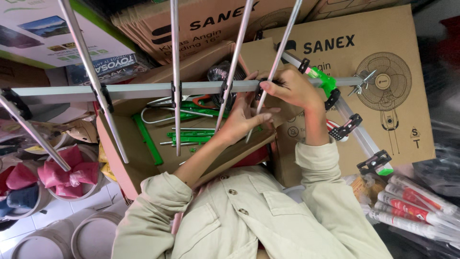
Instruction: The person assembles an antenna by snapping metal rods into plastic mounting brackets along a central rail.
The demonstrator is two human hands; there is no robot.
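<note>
Gripping slim metal rod | right hand | left hand beside

Shiny metal rods; matt cardboard box; green glossy plastic clamp.

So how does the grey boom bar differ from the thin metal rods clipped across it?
The grey boom bar is a single flat-sided bar running level across the view; the thin metal rods are several, round, shiny and slimmer, crossing it steeply. The left hand touches a rod below the bar, while the right hand pinches at the bar itself. Black clips join the rods to the bar, and all are metal.
</note>
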